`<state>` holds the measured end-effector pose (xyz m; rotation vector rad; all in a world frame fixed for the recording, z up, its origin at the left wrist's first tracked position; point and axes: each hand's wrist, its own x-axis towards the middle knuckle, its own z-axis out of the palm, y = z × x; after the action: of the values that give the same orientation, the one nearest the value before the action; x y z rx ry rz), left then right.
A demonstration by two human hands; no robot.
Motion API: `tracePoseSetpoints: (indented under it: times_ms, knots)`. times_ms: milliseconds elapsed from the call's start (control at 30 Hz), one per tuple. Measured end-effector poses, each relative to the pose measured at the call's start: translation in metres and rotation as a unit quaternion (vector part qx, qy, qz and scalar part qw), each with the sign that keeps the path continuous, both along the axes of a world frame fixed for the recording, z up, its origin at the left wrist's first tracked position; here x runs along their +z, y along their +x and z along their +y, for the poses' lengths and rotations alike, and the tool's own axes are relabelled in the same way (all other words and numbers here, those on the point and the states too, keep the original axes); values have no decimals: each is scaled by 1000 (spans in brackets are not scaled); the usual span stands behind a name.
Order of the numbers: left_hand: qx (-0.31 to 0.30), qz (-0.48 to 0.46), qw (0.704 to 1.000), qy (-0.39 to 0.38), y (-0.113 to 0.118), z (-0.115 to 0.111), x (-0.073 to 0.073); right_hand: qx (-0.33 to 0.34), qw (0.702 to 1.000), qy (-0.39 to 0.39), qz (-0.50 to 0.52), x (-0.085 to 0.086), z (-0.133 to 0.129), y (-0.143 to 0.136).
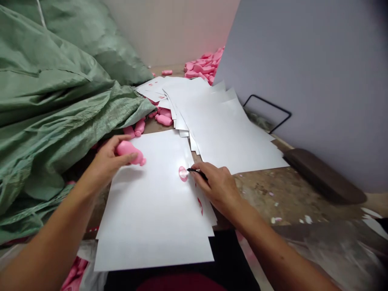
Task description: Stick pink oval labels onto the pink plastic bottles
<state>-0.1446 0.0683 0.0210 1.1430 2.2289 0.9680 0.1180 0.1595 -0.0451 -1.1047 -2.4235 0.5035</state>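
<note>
My left hand (110, 159) is closed around a small pink bottle (130, 152), its narrow neck pointing right, over the left side of a stack of white sheets (151, 218). My right hand (216, 182) pinches a thin black tool (197, 173) whose exact kind I cannot make out. At the tool's tip is a shiny pink oval label (183, 173), by the right edge of the top sheet; whether it still touches the sheet I cannot tell. Red printed marks (200, 206) show on a sheet beneath, along that edge.
More white sheets (224, 133) fan out at the back right. Loose pink bottles (164, 119) lie beyond my left hand, with a heap of pink bottles (203, 66) by the wall. Green sacking (60, 101) bulks at left. A grey panel (315, 81) and a brown padded block (324, 173) stand right.
</note>
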Motion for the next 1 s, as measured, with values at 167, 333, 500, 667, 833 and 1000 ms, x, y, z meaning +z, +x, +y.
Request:
tracePoseSetpoints:
  times_ms: [167,333,500,667,833,1000]
  knots:
    - [-69,57,993,-78,40,-29,-16,26,996,28,-77,0,8,-8]
    - [-152,131,965,-168,51,-41,-7,52,994,4,-92,7,2,-4]
    - [-74,-249,965,-28,76,-8,-10,21,998,-14,-64,2,-2,-1]
    - [14,-465,885,30,98,24,-31,15,999,11,-34,-4,-2,-2]
    - [25,-472,881,26,96,23,-39,2,998,34,-43,-8,-5,-3]
    - [23,-460,888,11,96,22,-38,-6,997,63,-44,-10,-7,-3]
